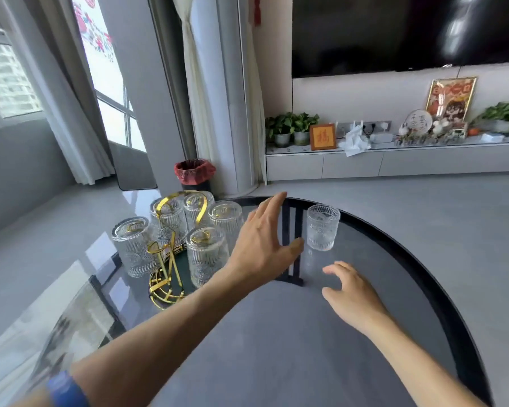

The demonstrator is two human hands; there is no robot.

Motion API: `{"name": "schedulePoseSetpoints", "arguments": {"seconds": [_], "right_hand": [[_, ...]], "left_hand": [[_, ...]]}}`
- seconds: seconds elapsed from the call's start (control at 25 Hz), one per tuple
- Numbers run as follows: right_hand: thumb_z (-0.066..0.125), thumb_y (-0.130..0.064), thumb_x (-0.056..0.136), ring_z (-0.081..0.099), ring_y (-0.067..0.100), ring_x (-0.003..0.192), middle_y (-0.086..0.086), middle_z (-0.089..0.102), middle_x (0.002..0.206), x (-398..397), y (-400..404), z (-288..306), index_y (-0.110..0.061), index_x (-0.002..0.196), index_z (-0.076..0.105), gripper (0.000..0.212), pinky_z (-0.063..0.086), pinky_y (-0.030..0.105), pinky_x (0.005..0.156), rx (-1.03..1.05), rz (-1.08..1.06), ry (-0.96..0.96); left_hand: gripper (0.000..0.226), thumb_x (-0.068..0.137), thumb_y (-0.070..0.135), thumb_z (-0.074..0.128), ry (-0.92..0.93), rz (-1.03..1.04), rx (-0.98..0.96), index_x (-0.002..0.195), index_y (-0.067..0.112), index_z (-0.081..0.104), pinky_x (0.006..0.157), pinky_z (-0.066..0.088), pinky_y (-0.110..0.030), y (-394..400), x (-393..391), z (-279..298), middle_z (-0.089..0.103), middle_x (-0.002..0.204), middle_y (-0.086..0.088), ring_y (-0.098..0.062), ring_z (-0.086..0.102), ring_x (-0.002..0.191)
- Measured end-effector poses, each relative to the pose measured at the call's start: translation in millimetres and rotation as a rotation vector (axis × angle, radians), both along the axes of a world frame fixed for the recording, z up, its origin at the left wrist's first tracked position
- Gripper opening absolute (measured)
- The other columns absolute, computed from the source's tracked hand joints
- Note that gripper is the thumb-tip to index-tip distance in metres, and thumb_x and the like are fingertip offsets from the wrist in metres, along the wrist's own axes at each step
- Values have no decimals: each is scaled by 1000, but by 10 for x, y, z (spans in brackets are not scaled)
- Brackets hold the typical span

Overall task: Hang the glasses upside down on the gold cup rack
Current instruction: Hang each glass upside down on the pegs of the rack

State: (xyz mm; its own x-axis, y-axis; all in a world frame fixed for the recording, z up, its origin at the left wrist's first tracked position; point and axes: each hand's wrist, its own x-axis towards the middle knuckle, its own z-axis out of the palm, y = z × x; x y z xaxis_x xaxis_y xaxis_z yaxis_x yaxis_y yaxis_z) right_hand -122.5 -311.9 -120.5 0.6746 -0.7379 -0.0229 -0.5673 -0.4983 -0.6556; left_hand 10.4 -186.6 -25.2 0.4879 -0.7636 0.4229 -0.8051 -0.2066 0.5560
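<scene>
The gold cup rack (162, 284) stands on the left part of the round glass table (409, 289). Several ribbed clear glasses hang upside down on its arms, the nearest one (207, 257) in front. One more glass (322, 227) stands upright on the table, apart from the rack, to the right. My left hand (262, 245) hovers open between the rack and that glass, its thumb close to the glass. My right hand (353, 295) is open and empty, lower and nearer to me, just below the upright glass.
The table has a dark rim (441, 301) and a dark frame bar (291, 242) under the glass top. A bin with a red bag (194, 173) stands on the floor behind the rack. A low TV cabinet (394, 163) runs along the far wall.
</scene>
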Motion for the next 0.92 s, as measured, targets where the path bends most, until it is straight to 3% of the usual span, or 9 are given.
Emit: {"name": "schedulePoseSetpoints", "arguments": {"seconds": [0.12, 0.24, 0.36, 0.48, 0.56, 0.64, 0.72, 0.8, 0.92], "right_hand": [[51, -27, 85, 49, 16, 124, -5, 51, 140, -82, -126, -30, -28, 128, 55, 43, 38, 27, 88, 146, 88, 100], [46, -30, 86, 48, 18, 127, -5, 50, 144, -79, -195, -27, -29, 134, 50, 48, 40, 32, 99, 30, 259, 304], [46, -25, 86, 52, 25, 121, 1, 57, 135, -19, -221, -21, -20, 128, 55, 43, 42, 39, 100, -58, 276, 323], [47, -22, 85, 56, 28, 114, 3, 63, 123, 63, -209, -53, -14, 117, 60, 35, 45, 40, 95, -114, 253, 293], [46, -18, 82, 59, 30, 101, 3, 66, 105, 94, -191, -29, -17, 101, 64, 26, 48, 36, 83, -83, 208, 271], [44, -13, 77, 52, 32, 71, 1, 57, 74, 116, -214, -7, -18, 69, 54, 14, 41, 30, 57, -26, 63, 173], [45, -15, 83, 56, 33, 68, 6, 61, 74, 159, -204, 14, -13, 76, 62, 18, 45, 34, 57, 222, -258, -141], [50, -25, 92, 66, 34, 77, 12, 68, 91, 245, -117, 71, -6, 99, 62, 23, 55, 43, 66, 729, -484, -533], [47, -47, 95, 71, 36, 91, 15, 68, 114, 295, 62, 215, -12, 118, 56, 43, 58, 47, 73, 1264, -394, -796]], "left_hand": [[88, 77, 29, 72, 152, 64, 97, 151, 17, 25, 108, 33, -38, -626, -42, -232, 38, 153, -5, -28, 35, 138], [87, 71, 28, 74, 197, 119, 156, 146, 18, 31, 104, 39, -45, -1218, -24, -407, 45, 142, -8, -32, 41, 131], [99, 68, 34, 80, 184, 211, 238, 148, 17, 25, 105, 38, -50, -1682, 65, -590, 39, 144, -9, -32, 39, 132], [92, 68, 36, 83, 325, 265, 162, 142, 15, 32, 97, 41, -35, -1938, 167, -786, 44, 140, -7, -27, 46, 126], [83, 65, 35, 83, 369, 325, 105, 134, 16, 40, 84, 41, -30, -1957, 221, -815, 50, 129, -4, -22, 53, 113], [87, 61, 37, 82, 359, 356, 112, 136, 20, 41, 83, 44, -30, -1861, 225, -778, 49, 125, -3, -24, 55, 109], [88, 60, 39, 82, 362, 349, 88, 138, 23, 42, 80, 41, -27, -1629, 177, -723, 46, 120, 0, -22, 56, 101], [85, 59, 41, 82, 426, 273, -5, 135, 28, 45, 81, 39, -23, -1325, 75, -645, 43, 113, 8, -13, 52, 94], [76, 53, 47, 80, 507, 118, -159, 122, 38, 48, 78, 41, -16, -754, -124, -420, 45, 109, 19, -2, 54, 96]]}}
